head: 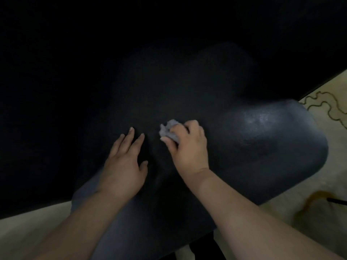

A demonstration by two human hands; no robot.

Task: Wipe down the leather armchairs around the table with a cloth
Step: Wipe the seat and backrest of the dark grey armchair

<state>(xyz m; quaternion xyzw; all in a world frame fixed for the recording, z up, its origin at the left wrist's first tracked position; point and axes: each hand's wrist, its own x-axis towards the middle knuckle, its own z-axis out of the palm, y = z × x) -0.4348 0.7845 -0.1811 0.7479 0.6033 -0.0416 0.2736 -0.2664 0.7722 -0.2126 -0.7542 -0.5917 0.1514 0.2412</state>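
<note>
A dark leather armchair [262, 139] fills most of the view, its rounded padded edge catching light at the right. My right hand [187, 147] grips a crumpled grey cloth [169, 131] and presses it onto the leather near the middle. My left hand [124, 164] lies flat on the leather just to the left of the cloth, fingers straight and spread. The upper part of the chair is lost in deep shadow.
A pale carpet [319, 218] with a dark wavy pattern shows at the right and along the bottom left. A yellowish mark and a thin dark object [337, 200] lie on the carpet at the lower right.
</note>
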